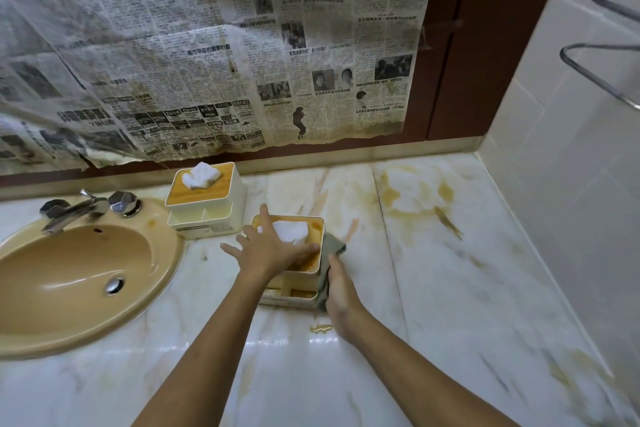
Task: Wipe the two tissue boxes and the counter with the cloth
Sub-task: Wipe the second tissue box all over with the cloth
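Left hand [273, 248], fingers spread flat, steadies the near tissue box [317, 224] on the counter [450, 270]. Right hand [337, 291] grips the cloth [332, 250] against the box's side. Excess side pressure may slide or tip the box.

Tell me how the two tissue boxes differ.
The near tissue box lies under the left hand, with the right hand holding the cloth against its side; the far tissue box stands untouched. The far box stands by the faucet; the near box sits forward, rightward. Both: cream bodies, orange tops, white tissue.
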`<state>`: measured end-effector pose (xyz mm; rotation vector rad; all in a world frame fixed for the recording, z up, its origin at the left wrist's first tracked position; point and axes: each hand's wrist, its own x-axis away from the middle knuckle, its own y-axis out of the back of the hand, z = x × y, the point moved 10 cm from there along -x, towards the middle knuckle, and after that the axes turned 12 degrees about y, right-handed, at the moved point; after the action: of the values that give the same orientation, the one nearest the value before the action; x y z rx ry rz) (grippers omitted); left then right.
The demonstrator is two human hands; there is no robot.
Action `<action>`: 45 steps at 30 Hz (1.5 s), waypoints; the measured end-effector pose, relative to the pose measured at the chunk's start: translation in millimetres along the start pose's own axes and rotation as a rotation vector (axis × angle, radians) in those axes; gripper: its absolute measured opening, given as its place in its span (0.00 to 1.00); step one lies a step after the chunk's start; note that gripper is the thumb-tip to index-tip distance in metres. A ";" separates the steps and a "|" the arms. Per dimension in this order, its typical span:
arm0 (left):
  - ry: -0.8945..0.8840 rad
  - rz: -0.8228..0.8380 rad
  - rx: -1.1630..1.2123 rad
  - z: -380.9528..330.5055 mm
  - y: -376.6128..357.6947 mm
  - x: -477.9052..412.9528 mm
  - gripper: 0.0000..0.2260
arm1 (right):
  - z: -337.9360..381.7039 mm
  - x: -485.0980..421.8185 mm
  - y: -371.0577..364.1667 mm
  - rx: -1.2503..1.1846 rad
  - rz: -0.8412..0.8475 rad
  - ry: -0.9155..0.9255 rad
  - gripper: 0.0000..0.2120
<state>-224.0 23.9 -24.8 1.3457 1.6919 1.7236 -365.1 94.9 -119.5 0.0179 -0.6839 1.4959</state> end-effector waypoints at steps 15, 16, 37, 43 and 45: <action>-0.081 0.001 0.020 1.1 -8.9 -6.5 0.67 | -16.4 12.4 7.4 -0.239 0.008 -0.079 0.19; -0.086 -0.001 0.021 1.0 -9.1 -6.4 0.67 | -18.6 11.7 5.9 -0.239 0.012 -0.080 0.19; -0.110 -0.030 0.006 -3.4 -7.4 -4.8 0.64 | 46.2 -18.6 10.3 -0.102 -0.291 0.003 0.19; -0.151 -0.004 -0.031 -8.1 -6.8 -6.8 0.62 | 95.0 -25.2 39.0 -0.114 -0.284 0.228 0.16; -0.215 0.020 -0.037 -14.1 -7.5 -8.5 0.63 | 102.1 -19.9 54.9 -0.168 -0.305 0.261 0.15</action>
<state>-234.0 10.8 -32.2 1.4766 1.5258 1.5508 -454.9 40.5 -66.5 -0.1910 -0.5650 1.1201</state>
